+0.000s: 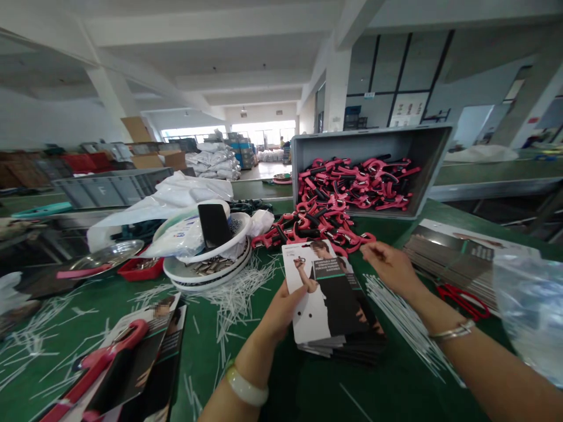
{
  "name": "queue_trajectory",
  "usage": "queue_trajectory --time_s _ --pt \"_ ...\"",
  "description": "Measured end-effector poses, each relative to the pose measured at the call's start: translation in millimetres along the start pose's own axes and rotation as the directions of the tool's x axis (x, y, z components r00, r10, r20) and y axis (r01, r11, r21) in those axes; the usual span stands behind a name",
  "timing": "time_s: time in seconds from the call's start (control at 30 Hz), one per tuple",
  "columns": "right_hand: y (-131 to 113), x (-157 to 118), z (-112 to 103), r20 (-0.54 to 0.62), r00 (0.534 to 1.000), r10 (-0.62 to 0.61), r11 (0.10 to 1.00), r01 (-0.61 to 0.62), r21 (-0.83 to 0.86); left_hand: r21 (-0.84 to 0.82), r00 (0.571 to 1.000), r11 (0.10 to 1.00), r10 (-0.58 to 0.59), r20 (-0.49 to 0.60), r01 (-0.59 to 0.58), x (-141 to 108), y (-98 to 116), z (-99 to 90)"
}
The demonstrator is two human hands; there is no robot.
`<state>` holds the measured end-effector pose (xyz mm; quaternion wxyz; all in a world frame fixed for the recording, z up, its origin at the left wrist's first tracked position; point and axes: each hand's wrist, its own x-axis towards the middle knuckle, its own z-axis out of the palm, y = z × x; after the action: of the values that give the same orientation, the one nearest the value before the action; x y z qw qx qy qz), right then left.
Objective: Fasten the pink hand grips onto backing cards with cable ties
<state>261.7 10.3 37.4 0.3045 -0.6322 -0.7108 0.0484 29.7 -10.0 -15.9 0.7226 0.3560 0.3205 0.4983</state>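
My left hand (281, 310) grips the left edge of a printed backing card (310, 310), thumb on its face. The card lies over a stack of similar cards (360, 346) on the green table. My right hand (393, 269) is to the right of the stack, fingers drawn together at the near edge of a heap of pink-and-black hand grip strengtheners (308, 225). What its fingertips pinch, if anything, I cannot make out. White twist ties (404, 328) lie beneath that wrist. At the lower left, a hand grip strengthener (109, 363) rests on another card.
Behind the heap, a grey crate (440, 170) lies tipped, full of strengtheners. Stacked white basins (211, 281) hold metal parts and a black phone (214, 225). Red-handled scissors (464, 302) lie by bundled cards (440, 258) and a clear plastic bag (532, 316) at right.
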Motion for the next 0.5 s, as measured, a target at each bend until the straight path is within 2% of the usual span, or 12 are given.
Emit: queue_trajectory --time_s 0.07,0.1,0.2,0.37,0.5 --pt "16.3 6.9 2.9 0.192 0.981 0.037 0.986 -0.005 -0.165 0.068 1.0 0.998 0.0 0.012 -0.001 3.2 2.3 -6.4" --pt "22.5 9.0 3.8 0.244 0.968 0.052 0.976 0.003 -0.22 0.105 1.0 0.994 -0.008 0.016 0.006 4.6 2.7 -10.1" --pt "37.7 12.8 2.9 0.26 0.956 0.136 0.945 -0.046 -0.324 0.196 0.999 0.98 -0.04 -0.003 0.04 6.6 3.1 -20.2" --pt "62.1 12.8 1.1 0.402 0.877 0.263 0.905 -0.08 -0.418 0.256 0.998 0.965 -0.067 0.014 0.062 1.8 7.9 -19.5" --pt "69.0 6.4 8.0 0.365 0.887 0.284 0.896 -0.109 -0.43 0.33 0.999 0.943 0.021 0.05 -0.036 2.8 6.6 -11.0"
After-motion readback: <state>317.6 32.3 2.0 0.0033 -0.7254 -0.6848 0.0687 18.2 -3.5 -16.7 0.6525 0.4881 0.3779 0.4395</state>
